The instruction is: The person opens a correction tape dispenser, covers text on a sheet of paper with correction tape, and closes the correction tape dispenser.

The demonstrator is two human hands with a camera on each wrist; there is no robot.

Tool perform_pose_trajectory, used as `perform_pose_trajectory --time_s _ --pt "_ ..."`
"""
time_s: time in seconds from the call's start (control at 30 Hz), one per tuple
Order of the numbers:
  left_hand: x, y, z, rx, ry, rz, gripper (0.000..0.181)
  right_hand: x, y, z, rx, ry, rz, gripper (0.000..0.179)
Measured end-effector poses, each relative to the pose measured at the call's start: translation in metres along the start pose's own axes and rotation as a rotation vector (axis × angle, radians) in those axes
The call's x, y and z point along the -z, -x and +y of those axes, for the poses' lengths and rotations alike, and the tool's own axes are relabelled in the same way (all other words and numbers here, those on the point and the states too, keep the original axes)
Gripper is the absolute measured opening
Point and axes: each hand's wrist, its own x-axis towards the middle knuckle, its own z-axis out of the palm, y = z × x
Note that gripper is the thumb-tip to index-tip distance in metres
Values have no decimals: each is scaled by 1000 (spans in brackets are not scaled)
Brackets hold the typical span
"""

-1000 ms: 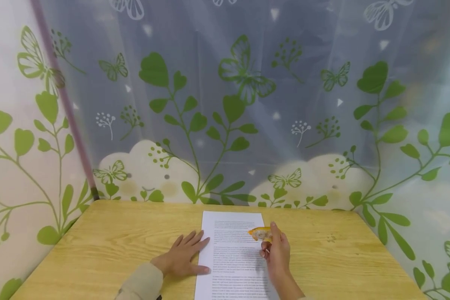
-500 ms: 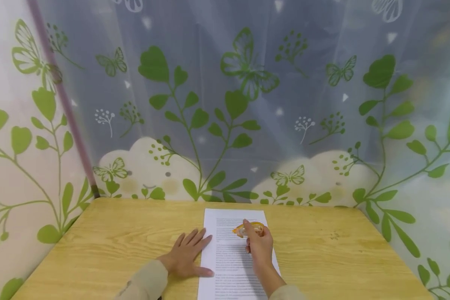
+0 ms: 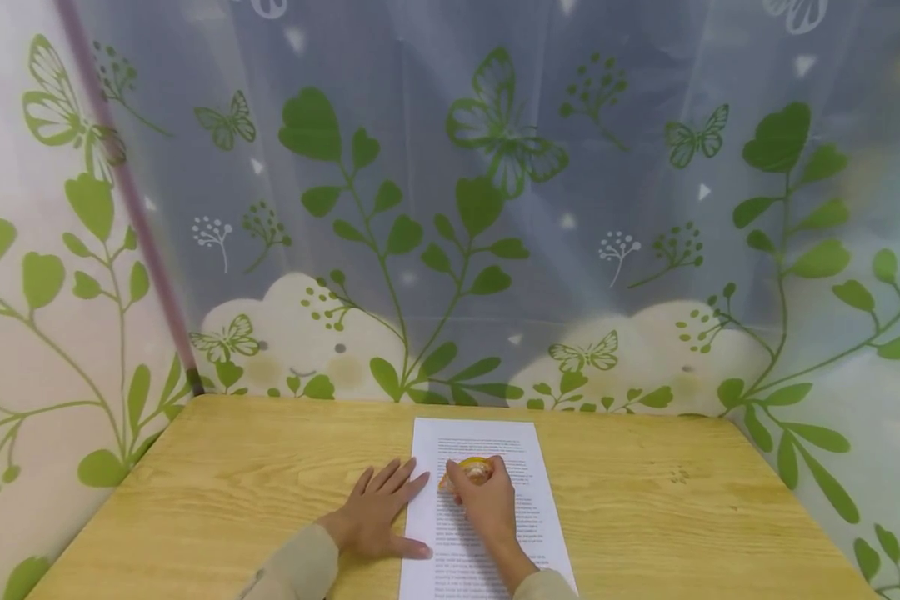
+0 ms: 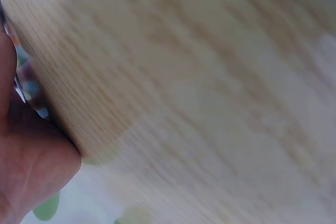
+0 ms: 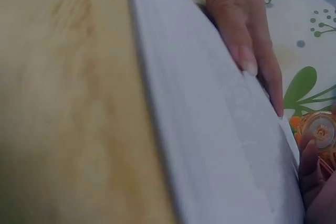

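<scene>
Orange and clear plastic forms the small tape dispenser (image 3: pixel 477 469) at the lower centre of the head view, over a printed white sheet (image 3: pixel 528 508); the right hand (image 3: pixel 491 505) pinches it between thumb and fingers. Whether its tip touches the paper, I cannot tell. Just left in the frame, the left hand (image 3: pixel 378 518) grips nothing, fingers spread, thumb on the sheet's left margin. Wood-grain table (image 3: pixel 645 525) spans the bottom.
</scene>
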Motion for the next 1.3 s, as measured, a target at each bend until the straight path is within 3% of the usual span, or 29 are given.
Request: perform_pose_trajectory --time_s 0.17,0.53,0.8,1.13,1.3 --pt "-2 2 -2 -26 11 11 97 -4 4 3 44 46 28 47" --pt "2 5 2 10 12 1 96 -8 7 1 44 138 29 49" --pt "2 3 2 9 21 14 95 -8 6 2 113 205 42 49" --pt "-2 -1 1 0 21 27 95 -5 3 4 66 157 80 49" --pt "-3 0 1 3 11 32 95 -4 4 4 93 161 62 52"
